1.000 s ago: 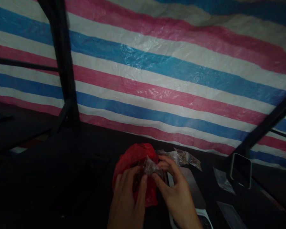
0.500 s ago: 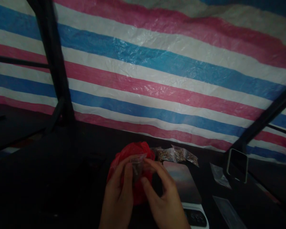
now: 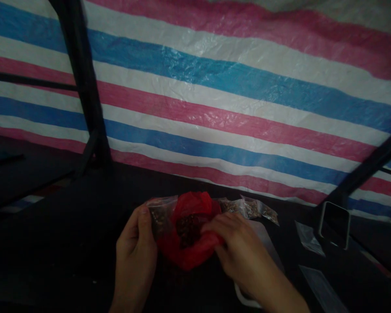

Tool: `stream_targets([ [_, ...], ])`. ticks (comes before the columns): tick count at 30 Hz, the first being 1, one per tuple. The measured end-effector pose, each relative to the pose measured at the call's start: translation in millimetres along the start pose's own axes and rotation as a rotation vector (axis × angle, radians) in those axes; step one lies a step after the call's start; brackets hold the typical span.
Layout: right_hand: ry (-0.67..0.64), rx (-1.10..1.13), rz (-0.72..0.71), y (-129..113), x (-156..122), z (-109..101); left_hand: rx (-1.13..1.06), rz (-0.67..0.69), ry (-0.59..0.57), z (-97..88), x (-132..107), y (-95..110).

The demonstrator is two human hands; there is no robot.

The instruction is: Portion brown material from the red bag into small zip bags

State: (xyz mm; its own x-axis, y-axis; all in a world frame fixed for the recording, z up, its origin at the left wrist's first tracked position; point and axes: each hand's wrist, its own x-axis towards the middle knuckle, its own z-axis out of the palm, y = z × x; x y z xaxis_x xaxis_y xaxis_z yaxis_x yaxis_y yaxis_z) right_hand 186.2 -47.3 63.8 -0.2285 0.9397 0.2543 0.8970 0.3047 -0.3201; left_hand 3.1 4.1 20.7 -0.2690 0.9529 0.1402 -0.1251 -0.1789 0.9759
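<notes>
Two hands in view: left hand (image 3: 135,256), right hand (image 3: 244,256). One red plastic bag (image 3: 190,230) with dark bits inside. One small clear packet (image 3: 159,213) pinched in the left hand. Filled clear packets (image 3: 247,208) lying behind the red bag: looks like two or three, too dim to split. Two flat empty clear bags (image 3: 308,239) at right, the second (image 3: 322,289) nearer. One white scale (image 3: 267,248), mostly covered. One phone (image 3: 335,224) standing up. One striped tarp (image 3: 215,95). Two dark poles (image 3: 84,87), the other (image 3: 371,167) at right.
</notes>
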Motion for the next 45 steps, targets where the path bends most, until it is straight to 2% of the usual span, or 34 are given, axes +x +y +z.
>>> stream_targets([
  [2,0.017,-0.017,-0.040,-1,13,-14,-0.003,0.005,-0.012,0.1,1,-2],
  [5,-0.061,0.008,-0.097,-2,16,-39,-0.007,0.003,-0.033,1.8,2,-4],
  [9,0.029,0.284,-0.008,-3,-3,-58,-0.004,0.013,-0.107,6.8,-2,-1],
  [11,0.151,0.453,0.051,-6,-10,-54,-0.027,0.001,-0.187,10.1,-6,2],
  [14,0.366,0.598,0.160,-13,-11,-33,-0.044,-0.031,-0.294,17.8,-14,5],
  [16,0.432,0.647,0.217,-17,-10,-22,-0.030,-0.049,-0.344,25.9,-21,7],
  [18,0.467,0.664,0.261,-15,-14,-20,-0.004,-0.043,-0.386,36.4,-29,8],
  [21,0.528,0.676,0.304,5,-30,-33,0.043,0.042,-0.447,53.4,-41,7],
  [24,0.625,0.635,0.426,44,-49,-44,0.093,0.184,-0.449,66.1,-49,0],
  [26,0.630,0.540,0.542,74,-58,-40,0.126,0.248,-0.429,70.2,-52,-6],
  [30,0.614,0.434,0.632,117,-61,-15,0.187,0.332,-0.412,70.2,-50,-16],
  [34,0.663,0.344,0.666,131,-62,-1,0.226,0.388,-0.381,67.4,-50,-16],
  [45,0.878,0.329,0.747,147,-102,0,0.256,0.379,-0.256,56.1,-57,-15],
])
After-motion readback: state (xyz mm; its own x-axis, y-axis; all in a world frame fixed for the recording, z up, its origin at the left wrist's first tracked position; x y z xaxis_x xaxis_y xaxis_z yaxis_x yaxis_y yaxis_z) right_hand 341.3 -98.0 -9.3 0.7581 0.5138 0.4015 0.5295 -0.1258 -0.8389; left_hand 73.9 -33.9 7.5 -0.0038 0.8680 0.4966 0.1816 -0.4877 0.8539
